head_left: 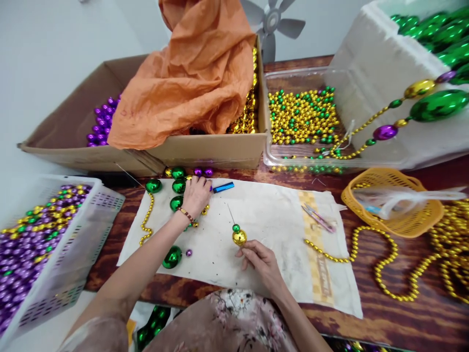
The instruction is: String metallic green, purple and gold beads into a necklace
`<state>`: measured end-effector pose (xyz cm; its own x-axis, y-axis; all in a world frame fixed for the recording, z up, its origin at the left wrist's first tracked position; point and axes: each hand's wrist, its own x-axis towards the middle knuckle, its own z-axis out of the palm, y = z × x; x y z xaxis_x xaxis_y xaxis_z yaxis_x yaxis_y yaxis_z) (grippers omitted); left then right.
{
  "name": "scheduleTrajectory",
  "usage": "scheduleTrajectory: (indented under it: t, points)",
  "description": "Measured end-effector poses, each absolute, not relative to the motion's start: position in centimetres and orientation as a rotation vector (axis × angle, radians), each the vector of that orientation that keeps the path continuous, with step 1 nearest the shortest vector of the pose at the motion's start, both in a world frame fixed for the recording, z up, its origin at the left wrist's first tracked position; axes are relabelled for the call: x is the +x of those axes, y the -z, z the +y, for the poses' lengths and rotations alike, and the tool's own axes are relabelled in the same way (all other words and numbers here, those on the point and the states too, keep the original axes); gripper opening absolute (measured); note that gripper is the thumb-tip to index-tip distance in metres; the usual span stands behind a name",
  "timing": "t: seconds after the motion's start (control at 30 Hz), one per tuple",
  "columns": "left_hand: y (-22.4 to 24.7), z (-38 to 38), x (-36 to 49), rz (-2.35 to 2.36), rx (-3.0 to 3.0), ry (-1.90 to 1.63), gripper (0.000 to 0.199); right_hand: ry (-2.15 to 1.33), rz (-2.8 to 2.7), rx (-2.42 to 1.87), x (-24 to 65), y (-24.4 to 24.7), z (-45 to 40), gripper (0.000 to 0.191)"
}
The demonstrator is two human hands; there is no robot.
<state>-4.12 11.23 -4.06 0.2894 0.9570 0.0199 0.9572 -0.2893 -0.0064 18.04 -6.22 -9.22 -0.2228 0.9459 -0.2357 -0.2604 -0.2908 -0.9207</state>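
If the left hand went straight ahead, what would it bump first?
The left hand would probably bump the purple beads before the cardboard box, though height is hard to judge.

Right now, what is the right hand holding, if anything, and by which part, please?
The right hand holds a thin grey needle, pinched at or just below its shiny, round gold bead.

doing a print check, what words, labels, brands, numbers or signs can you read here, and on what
Nothing can be read with certainty.
White cloth: sideways lettering on its yellow band, too blurred to read.
Orange cloth: reddish marks, too faint to tell whether they are writing.
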Motion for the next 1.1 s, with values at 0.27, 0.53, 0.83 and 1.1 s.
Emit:
scheduleTrajectory:
  t: [0.27, 0.53, 0.83, 1.1]
  points:
    - [2.5, 8.0, -4.7, -2.601, -2.545, 2.016, 0.045, -1.505, -0.921, -1.143, 18.0, 9.5, -5.4, 0.013]
    - [0.3, 4.6, -2.6, -2.683, -2.087, 3.101, 0.037, -1.340, -1.139, -1.122, 18.4, 8.7, -5.2, 0.011]
    - [1.2, 3.6, -1.4, -2.228, -2.157, 2.633, 0.046, -1.323, -1.202, -1.150, 17.9, 8.4, -5.8, 0.014]
    - [0.4, 3.1, -1.7, -2.078, -2.142, 2.370, 0.026, -1.315, -1.252, -1.157, 17.6, 8.8, -6.1, 0.016]
